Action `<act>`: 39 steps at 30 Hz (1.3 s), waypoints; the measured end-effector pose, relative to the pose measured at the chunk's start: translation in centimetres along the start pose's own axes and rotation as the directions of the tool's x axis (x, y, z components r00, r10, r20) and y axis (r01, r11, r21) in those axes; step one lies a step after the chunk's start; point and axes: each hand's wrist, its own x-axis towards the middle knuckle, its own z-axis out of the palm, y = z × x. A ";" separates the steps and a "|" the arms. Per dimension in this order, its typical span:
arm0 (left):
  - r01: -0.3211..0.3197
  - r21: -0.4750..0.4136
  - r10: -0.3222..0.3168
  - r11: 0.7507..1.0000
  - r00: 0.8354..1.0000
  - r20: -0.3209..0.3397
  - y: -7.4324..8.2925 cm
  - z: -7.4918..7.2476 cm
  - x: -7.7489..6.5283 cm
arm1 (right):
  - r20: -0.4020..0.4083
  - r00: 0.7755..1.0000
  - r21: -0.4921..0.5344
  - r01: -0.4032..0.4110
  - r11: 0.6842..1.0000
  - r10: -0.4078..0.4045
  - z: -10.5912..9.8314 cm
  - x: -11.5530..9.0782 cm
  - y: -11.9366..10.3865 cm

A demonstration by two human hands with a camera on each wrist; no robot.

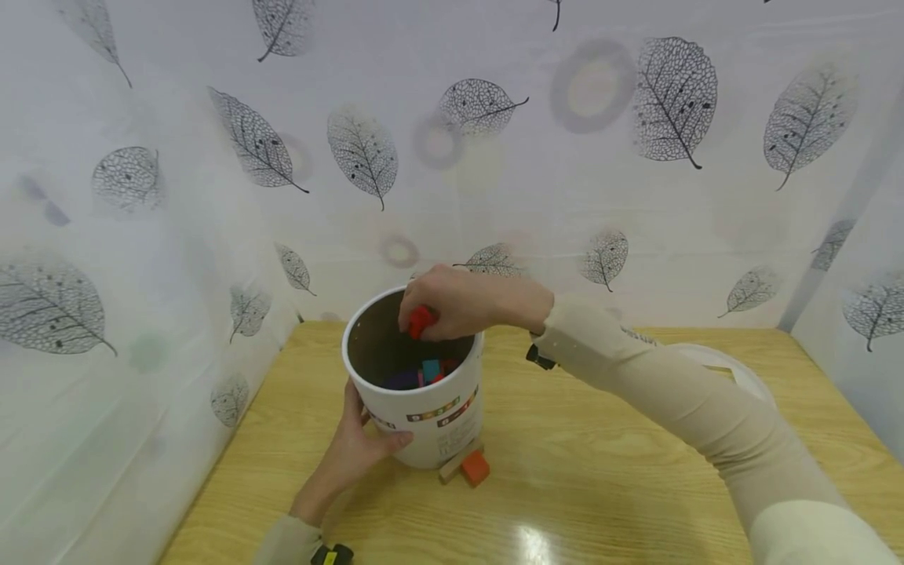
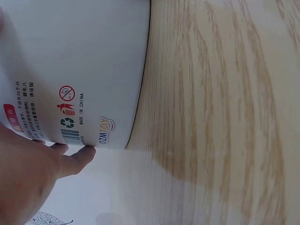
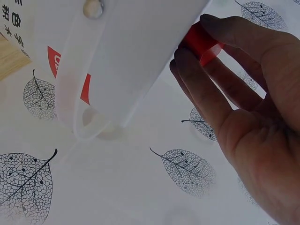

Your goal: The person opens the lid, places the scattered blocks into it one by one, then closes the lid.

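A white bucket (image 1: 424,424) with printed labels stands on the wooden table, its mouth tipped toward me in the head view. My left hand (image 1: 356,443) grips its left side, thumb at the front and fingers round the wall. Over the open mouth, my right hand (image 1: 455,304) pinches a red block (image 1: 421,320) between thumb and fingers. The right wrist view shows this red block (image 3: 201,42) at the fingertips, right by the bucket's rim. Inside lie colored blocks, among them a blue block (image 1: 431,370); the wall hides the rest.
At the bucket's front foot lie an orange-red block (image 1: 475,468) and a plain wooden strip (image 1: 452,468). A round white lid (image 1: 749,380) rests at the right behind my forearm. Leaf-printed sheeting (image 1: 494,196) encloses the table. A white handle (image 3: 77,93) hangs on the bucket's side.
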 end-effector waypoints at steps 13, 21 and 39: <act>-0.030 0.007 0.030 1.000 0.999 -0.016 -0.3 0.1 -0.1 | -0.062 0.994 0.002 0.086 0.996 -0.086 -0.1 -2.9 -0.5; -0.035 0.011 0.035 0.999 0.999 -0.013 -0.2 -0.4 0.2 | 0.203 0.977 0.081 0.041 0.996 -0.057 3.3 -7.4 -2.9; -0.026 0.013 0.026 1.000 1.000 -0.005 -0.2 -0.3 0.0 | 0.315 0.947 0.220 -0.132 0.966 0.058 15.8 -12.0 0.5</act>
